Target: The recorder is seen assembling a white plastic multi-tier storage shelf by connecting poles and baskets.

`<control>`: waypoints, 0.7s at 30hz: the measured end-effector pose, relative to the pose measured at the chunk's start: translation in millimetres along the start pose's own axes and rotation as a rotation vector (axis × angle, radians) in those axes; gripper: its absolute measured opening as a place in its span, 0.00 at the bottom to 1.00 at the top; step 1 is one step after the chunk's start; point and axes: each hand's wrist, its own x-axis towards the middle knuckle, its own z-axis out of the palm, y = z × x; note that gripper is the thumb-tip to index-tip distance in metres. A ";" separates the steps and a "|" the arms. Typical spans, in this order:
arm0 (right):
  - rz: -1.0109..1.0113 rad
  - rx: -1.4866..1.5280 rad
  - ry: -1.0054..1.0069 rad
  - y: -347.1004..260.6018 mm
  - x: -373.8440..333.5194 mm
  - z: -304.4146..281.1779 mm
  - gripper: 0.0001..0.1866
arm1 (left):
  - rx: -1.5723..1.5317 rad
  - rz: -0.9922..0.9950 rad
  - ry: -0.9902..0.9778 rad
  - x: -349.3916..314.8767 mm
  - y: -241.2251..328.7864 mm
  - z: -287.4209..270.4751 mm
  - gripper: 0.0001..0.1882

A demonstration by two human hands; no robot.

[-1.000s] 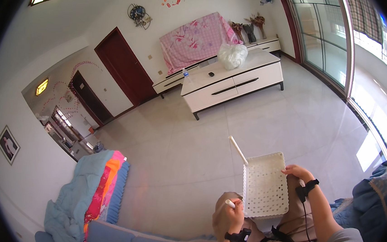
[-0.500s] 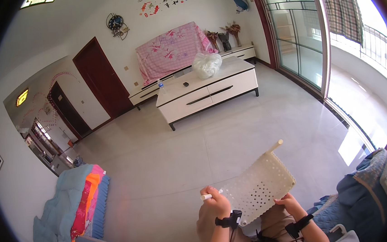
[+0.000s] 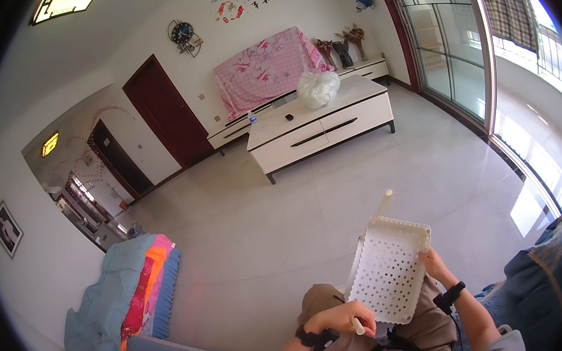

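A cream plastic shelf tray [image 3: 392, 273] with a scalloped rim and star-shaped holes rests tilted over my lap. My right hand [image 3: 436, 266] grips its right rim, fingers closed around the edge. Out of its far left corner sticks a cream tube [image 3: 380, 206]. My left hand [image 3: 345, 318] is closed around a second cream tube [image 3: 359, 328] by the near left corner, with one end poking out of the fist. Whether that tube is joined to the tray is hidden by the hand.
Across the tiled floor stands a white coffee table [image 3: 330, 129] carrying a bulging clear plastic bag [image 3: 318, 89], a bottle and a small dark object. Folded quilts [image 3: 116, 297] lie on the sofa at left. Blue covered seating [image 3: 527, 288] is close on my right, below a sliding glass door [image 3: 446, 50].
The tray has turned so its inside faces up toward me. My left hand has come lower and nearer with its tube, while my right hand has slid farther up the right rim.
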 end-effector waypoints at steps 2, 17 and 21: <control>-0.067 -0.090 0.014 -7.7 13.1 3.3 0.19 | -0.135 -0.121 -0.336 2.9 -0.3 -9.8 0.11; -0.044 0.207 -0.146 -133.5 60.5 1.7 0.14 | -0.020 0.045 -0.243 19.2 21.8 -3.7 0.07; -0.111 0.120 -0.179 -150.4 34.2 -12.0 0.17 | 0.048 0.067 -0.258 11.9 24.0 -3.9 0.06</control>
